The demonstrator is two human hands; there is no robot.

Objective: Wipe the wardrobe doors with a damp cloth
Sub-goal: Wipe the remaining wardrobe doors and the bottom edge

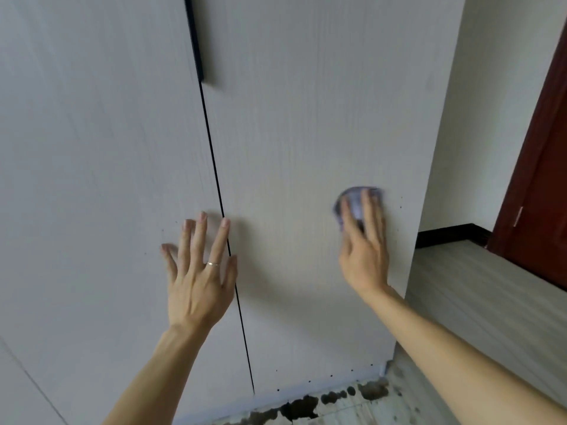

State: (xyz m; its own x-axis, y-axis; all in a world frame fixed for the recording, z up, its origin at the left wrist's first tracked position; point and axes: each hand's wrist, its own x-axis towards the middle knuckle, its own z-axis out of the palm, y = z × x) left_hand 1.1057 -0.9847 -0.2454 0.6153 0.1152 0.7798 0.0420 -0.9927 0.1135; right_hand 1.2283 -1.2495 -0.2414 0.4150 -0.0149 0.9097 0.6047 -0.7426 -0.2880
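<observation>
Wiping the right door (291, 118): the right hand (363, 250) lies flat, fingers straight, pressing the cloth (357, 204) against the panel's lower half, near its outer edge. The cloth is bluish-grey and blurred, which suggests a stroke in progress. The left hand (199, 271), fingers spread wide and holding nothing, rests flat on the left door (92, 133), its forefinger across the seam (211, 148). Neither panel shows damp streaks, so the wiped area cannot be told. Small dark specks show beside the cloth and along the lower edges. By judgement the task is mid-course, with the lower strip and perhaps the left door yet to do.
</observation>
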